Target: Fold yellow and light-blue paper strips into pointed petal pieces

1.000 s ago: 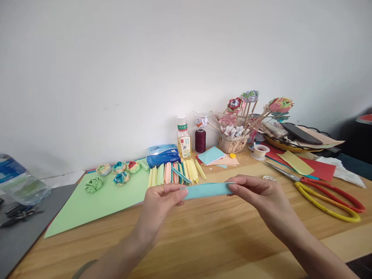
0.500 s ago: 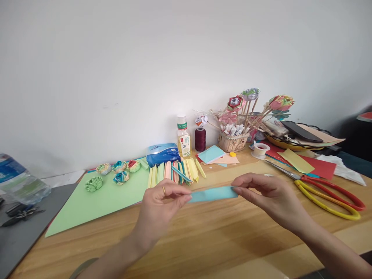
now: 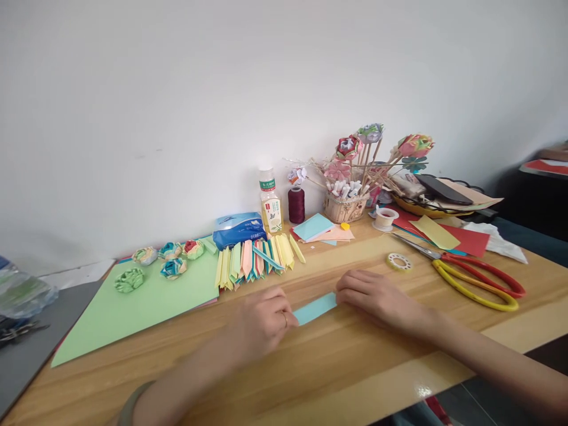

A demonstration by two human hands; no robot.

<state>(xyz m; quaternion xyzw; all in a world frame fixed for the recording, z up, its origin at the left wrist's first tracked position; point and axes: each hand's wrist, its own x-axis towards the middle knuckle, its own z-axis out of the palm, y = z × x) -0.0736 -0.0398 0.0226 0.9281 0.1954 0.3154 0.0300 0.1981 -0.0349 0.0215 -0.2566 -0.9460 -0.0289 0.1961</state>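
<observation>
A light blue folded paper strip (image 3: 316, 309) lies on or just above the wooden table between my hands, slanting up to the right. My left hand (image 3: 268, 319) has its fingers curled closed on the left end, a ring on one finger. At the right end, my right hand (image 3: 375, 296) is bent over the strip with its fingers together; the thumb is hidden. Behind them lie several folded paper pieces (image 3: 261, 260) in yellow, green, pink and blue, in a row.
Several paper flowers (image 3: 129, 280) sit on a green sheet (image 3: 177, 307) at left. Large scissors (image 3: 479, 278) and a small white ring-shaped spool (image 3: 399, 262) lie at right. Along the wall stand a tissue pack (image 3: 238, 229), a bottle (image 3: 271, 204), a thread spool (image 3: 296, 205) and a basket (image 3: 346, 208).
Both hands have lowered the blue paper strip to the table. It is now slanted, and my fingers have turned down over its ends. The view has shifted slightly.
</observation>
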